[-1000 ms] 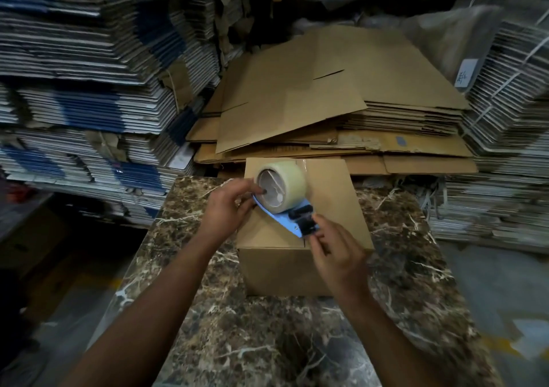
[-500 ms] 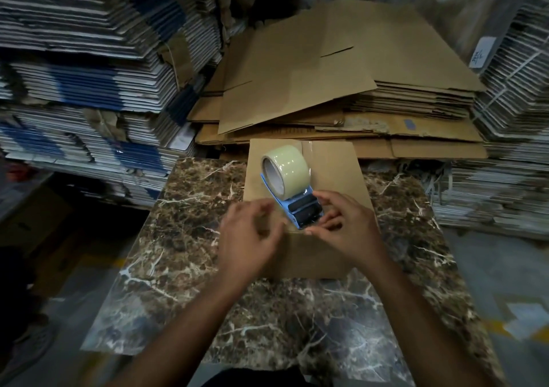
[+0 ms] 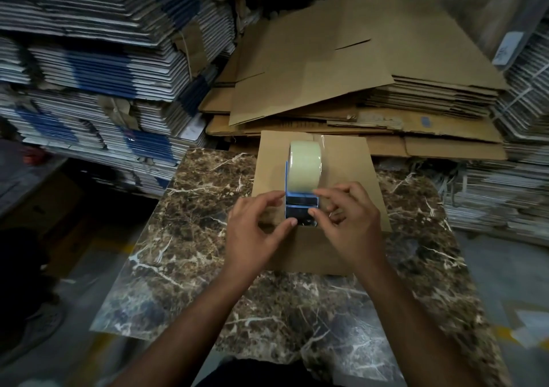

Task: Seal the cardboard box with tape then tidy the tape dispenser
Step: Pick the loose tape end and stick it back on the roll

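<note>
The tape dispenser (image 3: 301, 192) sits on top of the cardboard box (image 3: 341, 161), lined up along the middle seam, where a glossy strip of clear tape (image 3: 322, 143) shows at the far edge. Both hands are at its near end: the left hand (image 3: 255, 232) has thumb and forefinger pinched on the left side of the blue frame, and the right hand (image 3: 350, 223) pinches the right side with its thumb low by the cutter, its other fingers spread loose above. Neither hand is wrapped round the tool; they pinch it lightly.

The step in hand looks like the finish of the taping run, at the point where the tape must be cut or pressed down over the near edge of the box. The next move likely calls for a firm hold on the frame, a tilt to bring the blade onto the tape, then a smoothing of the loose end down the near face. Whether the tape is already cut cannot be told.

The dispenser carries a fat, pale, nearly full roll standing upright on a blue holder with dark parts near the cutter. The box is plain brown, flaps shut, resting at the far middle of the marbled worktop (image 3: 208, 238), with flattened cardboard stacks (image 3: 356, 74) just beyond it.
</note>
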The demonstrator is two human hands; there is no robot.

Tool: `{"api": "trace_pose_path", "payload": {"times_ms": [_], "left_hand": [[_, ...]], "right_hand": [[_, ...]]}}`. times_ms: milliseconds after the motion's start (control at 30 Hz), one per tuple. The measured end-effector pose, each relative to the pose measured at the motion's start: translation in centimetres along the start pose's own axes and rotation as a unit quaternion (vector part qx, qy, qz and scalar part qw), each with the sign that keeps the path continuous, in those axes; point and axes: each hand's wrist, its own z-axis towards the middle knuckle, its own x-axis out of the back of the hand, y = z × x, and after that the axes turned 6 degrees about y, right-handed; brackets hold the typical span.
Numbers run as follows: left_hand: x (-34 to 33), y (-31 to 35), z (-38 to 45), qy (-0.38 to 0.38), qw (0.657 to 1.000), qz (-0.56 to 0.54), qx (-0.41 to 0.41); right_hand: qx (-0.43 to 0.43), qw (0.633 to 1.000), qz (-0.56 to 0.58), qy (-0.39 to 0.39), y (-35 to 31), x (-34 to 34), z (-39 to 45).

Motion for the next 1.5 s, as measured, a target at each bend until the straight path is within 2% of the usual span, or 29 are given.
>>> {"api": "trace_pose_path", "payload": {"times_ms": [267, 433, 667, 1067, 1233, 1500], "left_hand": [[-0.5, 0.4, 0.7, 0.01, 0.997, -0.025, -0.073], [-1.2, -0.1, -0.4, 0.062, 0.995, -0.017, -0.076], [-0.8, 0.0, -0.4, 0.044, 0.993, -0.008, -0.107], [-1.5, 0.2, -1.4, 0.107, 0.987, -0.02, -0.12], [-1.5, 0.3, -1.4, 0.099, 0.989, -0.042, -0.098], [-1.2, 0.6, -1.4, 0.065, 0.993, -0.08, -0.058]], "right_hand": [[0.001, 0.999, -0.035, 0.029, -1.1, -0.8, -1.5], [-0.019, 0.997, -0.048, 0.062, -1.8, -1.1, -2.7], [-0.031, 0.997, -0.017, 0.075, -1.6, -1.3, -3.3], [-0.071, 0.993, 0.07, 0.06, -1.4, -0.9, -3.9], [-0.092, 0.991, 0.084, 0.05, -1.3, -0.9, -3.9], [-0.078, 0.992, 0.097, 0.037, -1.3, -0.8, -4.0]]}}
